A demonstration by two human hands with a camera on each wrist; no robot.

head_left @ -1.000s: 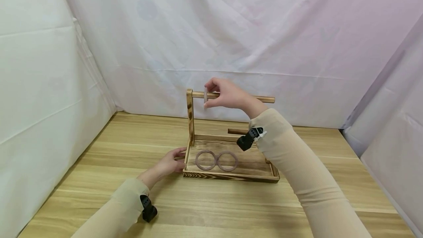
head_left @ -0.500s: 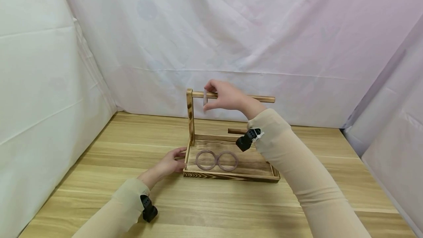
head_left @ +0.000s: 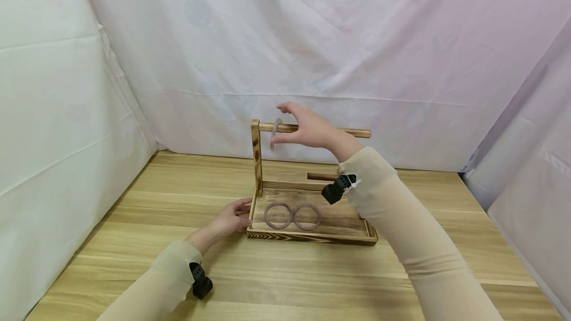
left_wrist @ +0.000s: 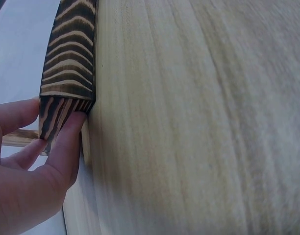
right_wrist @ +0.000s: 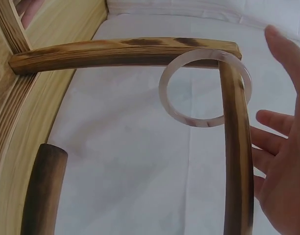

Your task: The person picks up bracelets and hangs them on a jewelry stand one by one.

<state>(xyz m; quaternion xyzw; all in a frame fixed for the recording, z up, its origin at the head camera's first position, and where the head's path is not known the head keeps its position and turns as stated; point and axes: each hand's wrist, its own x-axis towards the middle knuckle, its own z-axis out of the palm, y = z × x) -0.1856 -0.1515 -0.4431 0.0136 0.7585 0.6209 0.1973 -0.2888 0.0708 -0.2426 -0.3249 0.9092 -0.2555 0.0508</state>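
A pale translucent ring (right_wrist: 177, 115) hangs around the upper bar (right_wrist: 237, 161) of a wooden rack, near the upright post (head_left: 257, 160). Beside it, my right hand (head_left: 312, 128) has its thumb and fingers spread apart; in the right wrist view the hand (right_wrist: 286, 156) does not grip the ring. My left hand (head_left: 225, 221) rests at the left side of the rack's tray (head_left: 312, 238), and in the left wrist view its fingers (left_wrist: 66, 142) touch the tray's corner (left_wrist: 57, 110). Two more rings (head_left: 278, 216) lie side by side in the tray.
A shorter, lower bar (head_left: 321, 177) is partly hidden behind the right wrist. The rack stands on a wood-grain table (head_left: 285, 271). White cloth (head_left: 285, 38) hangs behind and at both sides.
My right thumb and fingers have parted from their hold on the ring, which now hangs tilted on the upper bar, slightly farther left. The left hand has not moved.
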